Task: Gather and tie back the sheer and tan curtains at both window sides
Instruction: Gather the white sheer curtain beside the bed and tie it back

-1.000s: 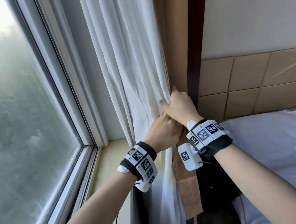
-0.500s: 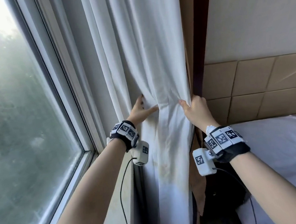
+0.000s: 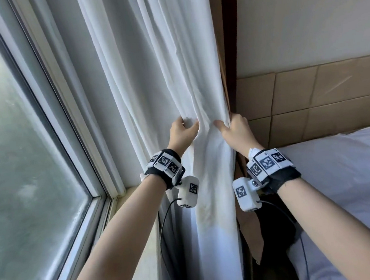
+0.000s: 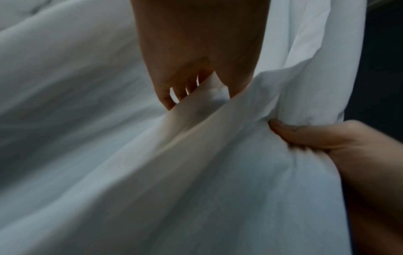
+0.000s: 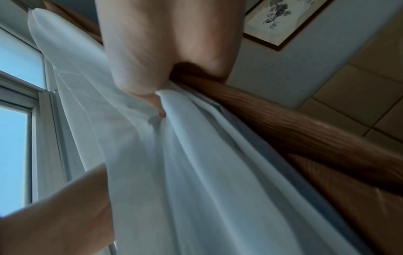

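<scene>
Mostly hidden behind white sheer curtain: tan woven curtain. Left hand pinching a sheer fold; right hand clutching the sheer's edge, both raised.

Both forearms are bare, no sleeves. Just behind the left hand sits a black wrist strap faced with white tiles printed in black square codes; a white camera block hangs under it, trailing a thin black cable. Behind the right hand, a matching black strap, white block and cable.
</scene>
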### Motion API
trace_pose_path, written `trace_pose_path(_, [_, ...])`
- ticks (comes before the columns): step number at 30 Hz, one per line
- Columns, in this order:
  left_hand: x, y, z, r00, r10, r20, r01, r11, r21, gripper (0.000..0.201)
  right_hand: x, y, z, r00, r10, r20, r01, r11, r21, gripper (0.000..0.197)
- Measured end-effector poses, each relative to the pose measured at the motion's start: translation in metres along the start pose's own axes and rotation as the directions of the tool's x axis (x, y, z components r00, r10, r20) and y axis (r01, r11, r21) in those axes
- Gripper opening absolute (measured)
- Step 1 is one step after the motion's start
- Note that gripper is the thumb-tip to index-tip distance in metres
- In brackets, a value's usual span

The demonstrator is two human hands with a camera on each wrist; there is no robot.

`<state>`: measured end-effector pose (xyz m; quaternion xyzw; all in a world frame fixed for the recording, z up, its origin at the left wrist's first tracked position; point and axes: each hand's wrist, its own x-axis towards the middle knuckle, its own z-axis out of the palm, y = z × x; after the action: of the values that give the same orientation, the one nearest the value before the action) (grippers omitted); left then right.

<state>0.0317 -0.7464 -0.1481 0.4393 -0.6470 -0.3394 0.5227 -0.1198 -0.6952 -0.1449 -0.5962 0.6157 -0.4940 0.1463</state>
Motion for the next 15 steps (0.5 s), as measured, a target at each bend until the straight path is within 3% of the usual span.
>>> trace_pose_path(2, [0.0, 0.005, -0.001, 1.0, 0.014, -0.012, -0.014, 1.0, 0.002, 0.034, 0.0, -0.002, 0.001, 1.0, 0.005, 0.017, -0.005, 1.0, 0.0, 0.07])
trace_pose_path(6, [0.002, -0.001, -0.018, 0.996, 0.065, -0.063, -0.06, 0.996, 0.068, 0.032, 0.003, 0.002, 0.0, 0.999, 0.032, 0.029, -0.032, 0.999, -0.026, 0.065])
trace_pose_path(11, [-0.003, -0.005, -0.046, 0.971, 0.227, -0.08, -0.2, 0.946, 0.257, 0.061, 0.007, 0.003, 0.0, 0.999, 0.014, 0.04, -0.01, 0.995, -0.099, 0.046])
trace_pose_path(15, [-0.015, 0.0, -0.061, 0.965, 0.24, -0.105, -0.182, 0.903, 0.389, 0.064, 0.006, -0.003, 0.005, 0.994, 0.025, 0.103, -0.018, 0.998, -0.061, 0.051])
